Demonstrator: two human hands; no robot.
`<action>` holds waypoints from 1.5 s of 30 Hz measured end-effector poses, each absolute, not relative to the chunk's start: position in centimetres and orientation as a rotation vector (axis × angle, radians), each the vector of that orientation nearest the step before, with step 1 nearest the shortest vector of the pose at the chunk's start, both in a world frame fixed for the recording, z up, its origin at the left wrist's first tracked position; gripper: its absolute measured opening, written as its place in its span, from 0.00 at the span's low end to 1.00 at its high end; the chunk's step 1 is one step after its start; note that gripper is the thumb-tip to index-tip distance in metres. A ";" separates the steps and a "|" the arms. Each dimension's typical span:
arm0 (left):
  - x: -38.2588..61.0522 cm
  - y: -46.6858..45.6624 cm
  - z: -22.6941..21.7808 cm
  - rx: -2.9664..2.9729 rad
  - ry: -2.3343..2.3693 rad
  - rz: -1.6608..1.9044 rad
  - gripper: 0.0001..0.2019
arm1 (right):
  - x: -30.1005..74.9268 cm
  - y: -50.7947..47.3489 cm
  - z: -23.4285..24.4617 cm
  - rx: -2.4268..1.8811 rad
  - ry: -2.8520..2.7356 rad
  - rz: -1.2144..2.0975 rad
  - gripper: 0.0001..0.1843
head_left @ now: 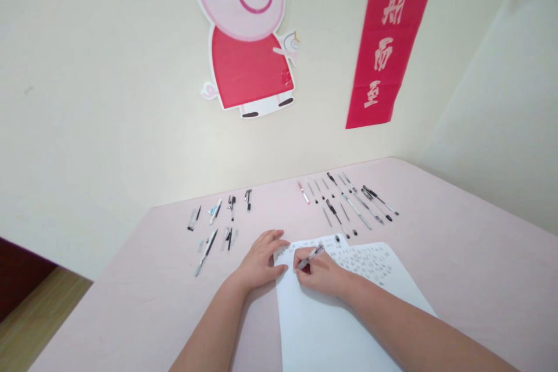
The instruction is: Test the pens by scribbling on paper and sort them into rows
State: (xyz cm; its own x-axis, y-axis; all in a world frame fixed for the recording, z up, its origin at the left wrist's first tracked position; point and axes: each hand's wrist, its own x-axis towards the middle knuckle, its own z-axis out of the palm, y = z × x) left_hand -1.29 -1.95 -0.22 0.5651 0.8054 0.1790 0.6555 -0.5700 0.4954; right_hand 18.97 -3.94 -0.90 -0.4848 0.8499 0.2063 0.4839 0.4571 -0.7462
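A white sheet of paper [340, 314] with handwriting along its top lies on the pink table [457, 256]. My right hand [320, 272] is closed around a clear-barrelled pen [310, 257], its tip down on the upper left of the sheet. My left hand [261, 260] lies flat with its fingers stretched out, resting on the table and touching the sheet's left top corner.
Several pens [349, 200] lie in rows beyond the paper to the right, and a smaller group of pens [215, 221] to the left. The table stands in a corner; a cartoon pig sticker [248, 35] and a red banner [387, 40] hang on the wall.
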 end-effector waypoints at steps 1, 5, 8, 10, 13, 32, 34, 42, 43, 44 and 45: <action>-1.3 -1.9 -0.2 2.431 1.185 0.554 0.24 | 19.0 -3.9 -0.9 -1.115 -2.130 0.850 0.07; -1.3 -1.9 -0.3 2.446 1.182 0.549 0.24 | 19.1 -3.4 -0.8 -1.157 -2.005 0.992 0.05; -1.3 -1.9 -0.3 2.447 1.189 0.542 0.25 | 19.2 -3.2 -0.8 -1.141 -1.916 1.062 0.04; -1.3 -1.9 -0.4 2.449 1.186 0.546 0.25 | 19.2 -3.1 -0.7 -1.135 -1.887 1.072 0.04; -1.4 -1.9 -0.5 2.455 1.175 0.551 0.25 | 19.3 -3.2 -0.5 -1.131 -1.864 1.074 0.05; 0.0 -2.7 1.3 2.232 1.201 0.956 0.13 | 19.9 -2.5 -1.5 -0.779 -1.953 0.638 0.24; 0.7 -3.1 1.7 2.173 1.161 0.940 0.14 | 19.9 -2.2 -2.0 -0.786 -1.946 0.618 0.25; 3.7 -5.0 2.2 2.043 0.968 0.751 0.20 | 19.9 -1.7 -3.2 -0.904 -1.954 0.735 0.33; 3.9 -5.1 2.3 2.050 0.977 0.732 0.19 | 19.9 -1.8 -3.1 -0.932 -1.960 0.756 0.33; 4.1 -5.3 2.4 2.057 0.989 0.717 0.19 | 19.9 -1.9 -2.9 -0.946 -1.969 0.770 0.35; 4.2 -5.4 2.5 2.065 1.001 0.709 0.18 | 19.9 -2.0 -2.8 -0.951 -1.979 0.777 0.36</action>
